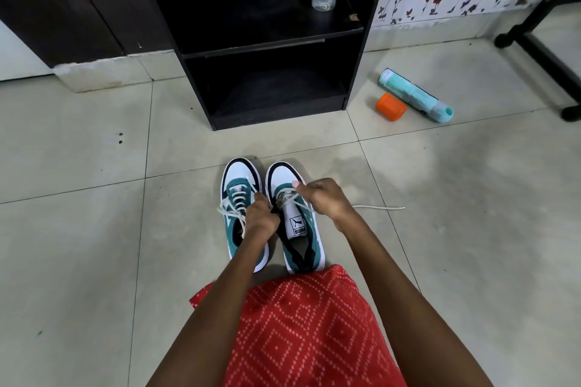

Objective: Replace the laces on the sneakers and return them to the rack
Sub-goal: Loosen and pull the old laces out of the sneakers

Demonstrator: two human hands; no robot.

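Lacing up the sneaker (297, 226), centre frame.
Pinching the lace (377, 207) in curled left hand (261, 218) and right hand (322, 198); best tugging evenly.

Brand word: "PUMA", black capitals on the white tongue label (297, 227) of the right-side sneaker (284, 177); it reads upside down from the head camera.
Logo: a black leaping cat on the same label, just on the toe side of the word.
Teal bottle (415, 94): a pale printed panel along its side as it lies on the floor (94, 151); print too small to read.
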